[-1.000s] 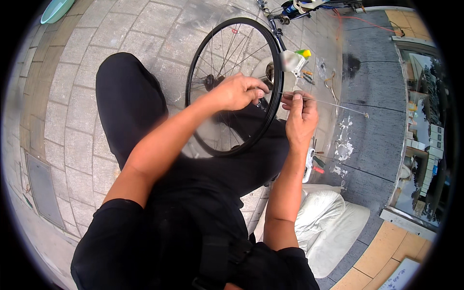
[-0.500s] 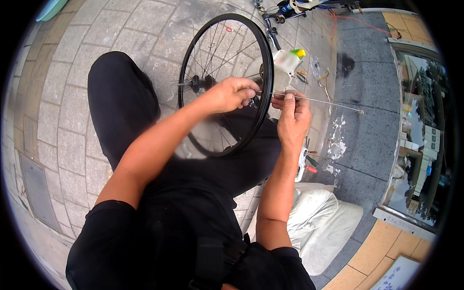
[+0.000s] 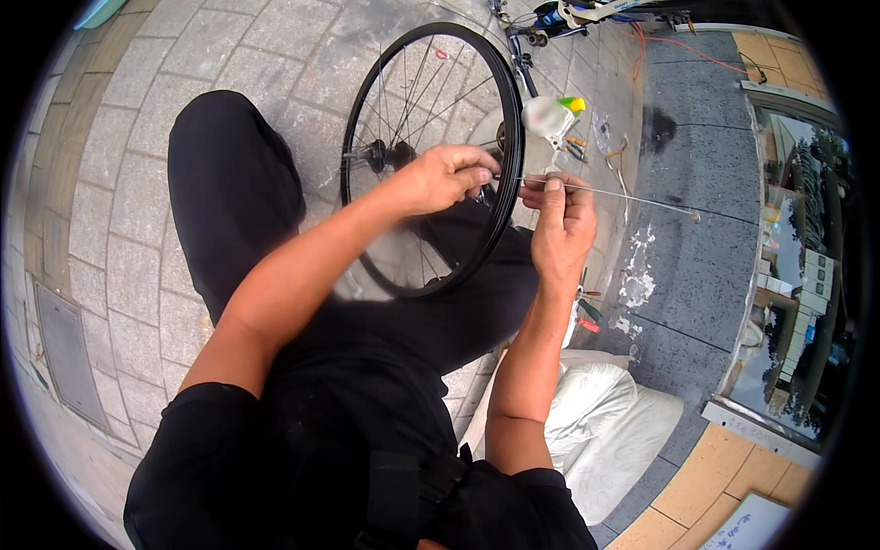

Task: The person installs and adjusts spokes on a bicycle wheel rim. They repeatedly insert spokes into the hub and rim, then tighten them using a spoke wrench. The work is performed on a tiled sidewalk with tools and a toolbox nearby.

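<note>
A bicycle wheel with a black rim (image 3: 516,124) stands upright, tilted, between my legs. Its dark hub (image 3: 401,156) and several spokes show inside the rim. My left hand (image 3: 456,176) is closed in a pinch at the inner side of the rim; what its fingertips grip is hidden. On the outer side, my right hand (image 3: 561,225) pinches a long thin metal rod (image 3: 642,199) between thumb and fingers. One end of the rod meets the rim near my left fingertips, and the other sticks out to the right over the dark paving.
Beyond the wheel lie a bicycle (image 3: 573,16), an orange cord (image 3: 683,55) and a white container (image 3: 545,117) with a yellow-green part. Small hand tools (image 3: 575,147) lie right of the wheel. A white cloth-like bundle (image 3: 600,412) sits by my right elbow. A glass pane (image 3: 797,275) stands far right.
Both hands and the rod sit very slightly farther right in the picture, as does the wheel. Both grips look the same.
</note>
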The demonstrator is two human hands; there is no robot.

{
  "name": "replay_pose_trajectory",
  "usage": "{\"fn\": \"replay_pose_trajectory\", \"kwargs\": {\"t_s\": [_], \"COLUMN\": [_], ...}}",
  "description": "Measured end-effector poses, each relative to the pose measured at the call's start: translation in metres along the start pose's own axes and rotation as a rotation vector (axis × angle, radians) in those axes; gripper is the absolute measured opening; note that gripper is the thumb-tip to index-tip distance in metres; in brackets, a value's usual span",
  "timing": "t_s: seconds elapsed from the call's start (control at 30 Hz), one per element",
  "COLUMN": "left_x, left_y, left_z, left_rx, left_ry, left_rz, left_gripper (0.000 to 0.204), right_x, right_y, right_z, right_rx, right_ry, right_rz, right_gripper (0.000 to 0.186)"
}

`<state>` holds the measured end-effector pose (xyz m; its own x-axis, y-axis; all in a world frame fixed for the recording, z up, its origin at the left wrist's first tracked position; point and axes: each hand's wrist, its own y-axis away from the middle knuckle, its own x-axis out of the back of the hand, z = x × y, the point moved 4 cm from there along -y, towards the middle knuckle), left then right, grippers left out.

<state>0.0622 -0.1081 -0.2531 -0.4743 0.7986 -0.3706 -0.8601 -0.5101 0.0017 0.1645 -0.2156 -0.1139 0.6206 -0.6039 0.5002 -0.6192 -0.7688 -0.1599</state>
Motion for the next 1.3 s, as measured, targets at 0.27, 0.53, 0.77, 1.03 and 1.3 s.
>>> {"fn": "replay_pose_trajectory", "kwargs": {"t_s": [0.27, 0.53, 0.77, 1.03, 1.3], "left_x": [-0.003, -0.005, -0.007, -0.01, -0.012], "left_y": [0.001, -0.004, -0.004, -0.004, -0.007], "left_z": [-0.001, -0.01, -0.011, -0.009, -0.009], "left_rx": [-0.043, -0.072, -0.098, -0.101, -0.044], "left_ry": [0.066, 0.143, 0.281, 0.274, 0.099], "left_rz": [-0.038, -0.061, -0.052, -0.03, -0.071], "left_gripper": [0.02, 0.02, 0.019, 0.017, 0.015], "right_x": [-0.001, 0.001, -0.002, -0.001, 0.005], "right_y": [0.007, 0.006, 0.008, 0.007, 0.001], "right_z": [0.004, 0.003, -0.009, -0.011, -0.004], "right_rx": [0.028, 0.049, 0.0, -0.045, -0.071], "right_ry": [-0.012, 0.011, 0.079, 0.175, -0.045], "right_rz": [0.036, 0.022, 0.057, 0.087, 0.068], "right_gripper": [0.023, 0.021, 0.022, 0.024, 0.024]}}
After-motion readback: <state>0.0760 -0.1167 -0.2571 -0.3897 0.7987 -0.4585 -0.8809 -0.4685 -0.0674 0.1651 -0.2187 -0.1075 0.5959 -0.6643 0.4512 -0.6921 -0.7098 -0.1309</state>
